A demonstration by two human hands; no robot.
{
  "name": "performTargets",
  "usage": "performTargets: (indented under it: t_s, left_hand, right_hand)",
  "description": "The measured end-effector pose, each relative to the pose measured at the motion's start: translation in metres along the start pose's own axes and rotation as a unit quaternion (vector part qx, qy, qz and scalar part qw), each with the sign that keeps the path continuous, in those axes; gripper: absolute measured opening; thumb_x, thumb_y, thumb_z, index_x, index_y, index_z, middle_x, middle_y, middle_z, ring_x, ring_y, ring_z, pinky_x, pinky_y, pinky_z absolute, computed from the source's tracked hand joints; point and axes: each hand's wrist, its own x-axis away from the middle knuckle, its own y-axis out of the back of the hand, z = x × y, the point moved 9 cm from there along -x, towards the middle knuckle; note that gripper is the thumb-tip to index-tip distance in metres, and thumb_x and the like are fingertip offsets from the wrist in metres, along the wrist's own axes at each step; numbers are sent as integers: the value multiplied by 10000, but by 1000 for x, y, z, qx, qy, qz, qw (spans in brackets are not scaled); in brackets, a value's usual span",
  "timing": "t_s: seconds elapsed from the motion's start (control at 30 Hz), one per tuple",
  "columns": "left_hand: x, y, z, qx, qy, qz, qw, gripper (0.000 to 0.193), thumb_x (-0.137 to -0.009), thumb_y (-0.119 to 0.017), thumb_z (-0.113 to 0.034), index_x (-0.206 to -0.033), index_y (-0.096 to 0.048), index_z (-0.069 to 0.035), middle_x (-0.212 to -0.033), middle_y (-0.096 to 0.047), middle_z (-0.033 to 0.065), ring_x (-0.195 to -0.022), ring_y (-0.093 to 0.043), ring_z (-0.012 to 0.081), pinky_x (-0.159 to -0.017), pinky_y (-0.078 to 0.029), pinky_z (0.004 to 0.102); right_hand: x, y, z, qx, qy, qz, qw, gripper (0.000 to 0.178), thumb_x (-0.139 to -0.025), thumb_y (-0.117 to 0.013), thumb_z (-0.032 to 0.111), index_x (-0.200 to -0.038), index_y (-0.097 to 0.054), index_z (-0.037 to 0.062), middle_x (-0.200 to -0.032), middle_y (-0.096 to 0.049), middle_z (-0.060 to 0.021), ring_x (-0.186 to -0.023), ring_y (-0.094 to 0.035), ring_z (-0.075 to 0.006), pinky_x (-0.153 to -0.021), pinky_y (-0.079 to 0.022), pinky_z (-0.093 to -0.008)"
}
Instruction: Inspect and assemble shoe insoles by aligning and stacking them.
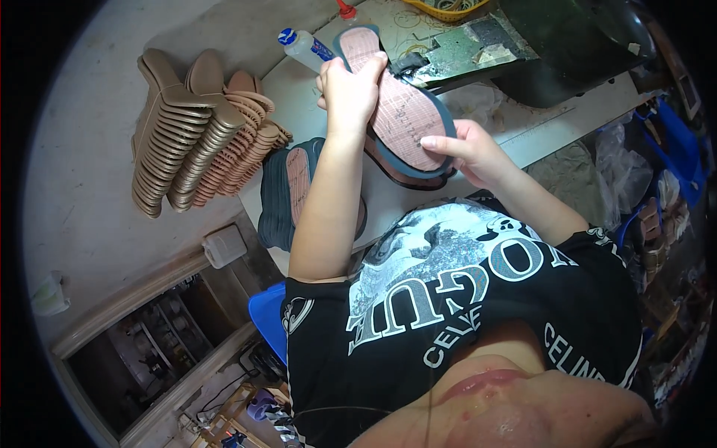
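Note:
Both my hands hold a shoe sole with a pinkish, finely lined face and a dark blue-grey rim. My left hand grips its upper left edge, thumb over the pink face. My right hand pinches the lower right edge, thumb on top and fingers mostly hidden beneath. Under the sole's lower end a second dark-edged piece shows; I cannot tell whether it is attached. A stack of dark soles lies beside my left forearm, with a pink-faced sole partly hidden behind the arm.
Rows of tan and pink soles are stacked at the far left. Beyond my left hand lies a clear bottle with a blue cap. A green metal plate, a yellow basket and a red nozzle are at the back.

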Motion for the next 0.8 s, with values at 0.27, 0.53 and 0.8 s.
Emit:
performTargets:
  t_s: [0.27,0.53,0.8]
  left_hand:
    - [-21,-11,18,-32,51,43,997,822,-681,-637,-581,-1102,-574,122,-1235,-519,287,-1195,-455,404,-1024,-267,517]
    - [-29,11,-16,-192,-129,-49,972,866,-751,-565,-672,-1225,-535,52,-1343,-438,252,-1302,-341,373,-1080,-226,468]
    - [-3,-22,-47,-6,-115,476,872,444,-723,-765,-302,-1069,-602,-75,-998,-594,28,-974,-531,129,-892,-404,270]
  right_hand:
    - [6,-16,-6,-39,2,-30,999,299,-888,-619,237,-954,-629,-55,-801,-674,-156,-656,-677,-171,-606,-545,-241]
    - [-13,-20,1,-71,29,-77,994,316,-883,-616,272,-926,-642,-40,-779,-673,-142,-643,-673,-168,-598,-538,-235]
    - [-33,-25,16,-56,59,-78,994,330,-898,-590,273,-970,-622,-47,-801,-670,-146,-645,-670,-173,-601,-549,-249]
